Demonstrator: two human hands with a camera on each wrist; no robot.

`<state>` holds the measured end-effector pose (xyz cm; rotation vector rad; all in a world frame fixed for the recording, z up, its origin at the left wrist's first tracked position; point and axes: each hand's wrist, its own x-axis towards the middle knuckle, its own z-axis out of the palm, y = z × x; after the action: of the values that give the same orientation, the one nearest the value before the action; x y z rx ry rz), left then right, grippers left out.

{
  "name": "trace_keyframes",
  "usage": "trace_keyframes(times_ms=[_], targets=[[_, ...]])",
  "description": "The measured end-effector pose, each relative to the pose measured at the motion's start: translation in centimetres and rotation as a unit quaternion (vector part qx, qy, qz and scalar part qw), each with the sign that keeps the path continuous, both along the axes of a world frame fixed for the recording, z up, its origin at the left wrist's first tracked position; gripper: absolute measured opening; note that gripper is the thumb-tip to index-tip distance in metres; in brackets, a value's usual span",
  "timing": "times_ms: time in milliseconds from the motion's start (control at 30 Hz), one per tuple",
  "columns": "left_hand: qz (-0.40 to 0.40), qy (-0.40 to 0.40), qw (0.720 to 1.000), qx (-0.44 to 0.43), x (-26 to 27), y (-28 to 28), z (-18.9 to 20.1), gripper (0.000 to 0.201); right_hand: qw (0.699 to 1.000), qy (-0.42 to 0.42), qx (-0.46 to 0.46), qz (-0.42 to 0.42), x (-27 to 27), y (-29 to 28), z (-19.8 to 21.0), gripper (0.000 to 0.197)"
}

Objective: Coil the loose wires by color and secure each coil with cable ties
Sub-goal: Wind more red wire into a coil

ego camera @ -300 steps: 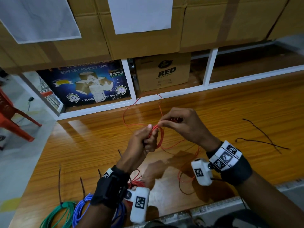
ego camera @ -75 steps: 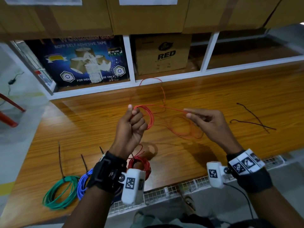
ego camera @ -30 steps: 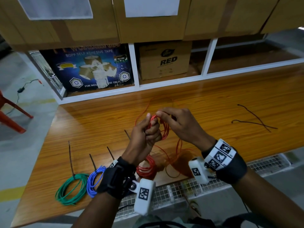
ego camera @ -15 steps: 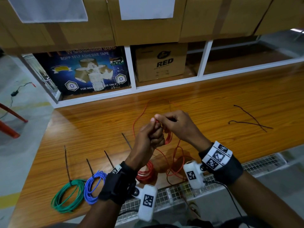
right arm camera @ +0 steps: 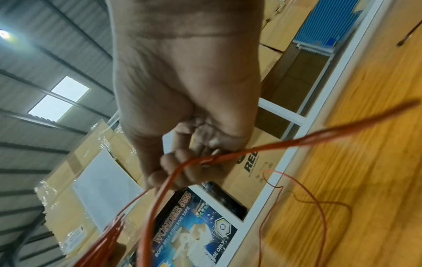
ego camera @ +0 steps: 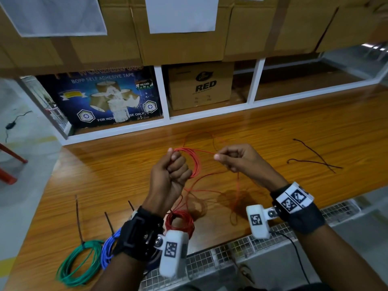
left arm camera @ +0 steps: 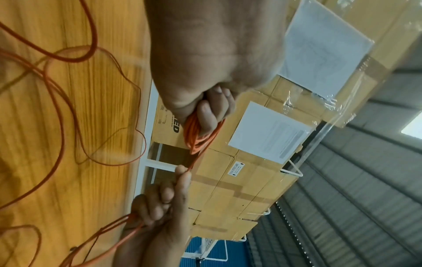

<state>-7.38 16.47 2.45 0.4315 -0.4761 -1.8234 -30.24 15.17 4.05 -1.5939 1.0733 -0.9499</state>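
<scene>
Both hands are raised above the worktop [ego camera: 315, 127], wrists bent back toward the body. The left hand [ego camera: 171, 171] is a tight fist, knuckles up, its grip clamped on a bundle of round loops of thin orange-red wire [ego camera: 194, 162]; the loops stand out from the fist on the side facing the other hand. The right hand [ego camera: 239, 158] is just beside it at about the same height, thumb and forefinger pinched on a single strand that runs straight across from the loops, the other fingers curled under. From this grip the slack wire drops and lies in loose, irregular curves on the worktop below the hands.

The worktop is glossy, orange-brown wood grain that mirrors the hands. Near its front edge lie three finished coils side by side: a green coil [ego camera: 78, 263], a blue coil [ego camera: 108, 246] and a red coil [ego camera: 179, 222], the last two partly hidden by the left forearm. Thin dark cable ties [ego camera: 77, 219] stick up from them. Two more thin dark strips [ego camera: 315, 159] lie crossed, well apart to the right. Behind, a white-framed shelf holds cardboard boxes [ego camera: 200, 86].
</scene>
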Motion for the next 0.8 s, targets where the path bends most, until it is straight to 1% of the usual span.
trace_keyframes(times_ms=[67,100,200,233,300,333,433,467,533,567,633,667,733,800], targets=[[0.0,0.034,0.999,0.008,0.4,-0.6,0.0,0.039,1.0,-0.007,0.01,0.001,-0.2,0.1,-0.5,0.019],[0.0,0.049,0.999,0.009,0.6,-0.8,-0.1,0.04,1.0,0.004,0.004,0.002,-0.2,0.2,-0.7,0.019],[0.02,0.08,0.997,0.004,1.6,-1.2,0.1,0.041,0.997,0.071,-0.039,0.006,-0.5,0.3,-1.4,0.019],[0.026,0.085,0.996,-0.001,2.1,-1.5,0.3,0.041,0.996,0.081,-0.039,0.008,-0.6,0.2,-1.6,0.019],[0.033,0.079,0.996,-0.008,2.9,-2.0,0.6,0.04,0.997,0.073,-0.01,0.03,-1.1,0.3,-1.9,0.008],[0.037,0.069,0.997,-0.009,3.2,-2.2,0.7,0.04,0.997,0.069,0.005,0.046,-1.2,0.4,-1.9,0.008],[0.048,0.049,0.998,-0.014,3.6,-2.5,0.7,0.038,0.996,0.068,0.032,0.056,-1.4,0.3,-1.9,0.025],[0.051,0.045,0.998,-0.014,3.6,-2.6,0.7,0.038,0.994,0.086,0.03,0.053,-1.3,0.2,-1.9,0.027],[0.058,0.037,0.997,-0.021,3.8,-2.8,0.9,0.037,0.989,0.148,-0.016,0.014,-1.4,0.0,-2.0,0.022],[0.062,0.028,0.997,-0.025,4.0,-2.8,1.0,0.038,0.988,0.148,-0.031,-0.014,-1.5,-0.1,-2.2,0.019],[0.07,0.004,0.997,-0.029,4.4,-3.0,1.1,0.038,0.996,0.073,-0.011,-0.051,-1.8,0.0,-2.1,0.015],[0.071,-0.007,0.997,-0.03,4.6,-3.1,1.1,0.038,0.998,0.041,0.001,-0.045,-2.0,0.1,-1.9,0.016],[0.074,-0.027,0.996,-0.029,5.0,-3.1,1.0,0.038,0.999,-0.01,0.029,-0.015,-2.4,0.2,-1.7,0.024],[0.065,-0.048,0.996,-0.027,5.1,-3.1,0.9,0.04,0.997,-0.051,0.048,-0.013,-2.7,0.0,-1.9,0.035]])
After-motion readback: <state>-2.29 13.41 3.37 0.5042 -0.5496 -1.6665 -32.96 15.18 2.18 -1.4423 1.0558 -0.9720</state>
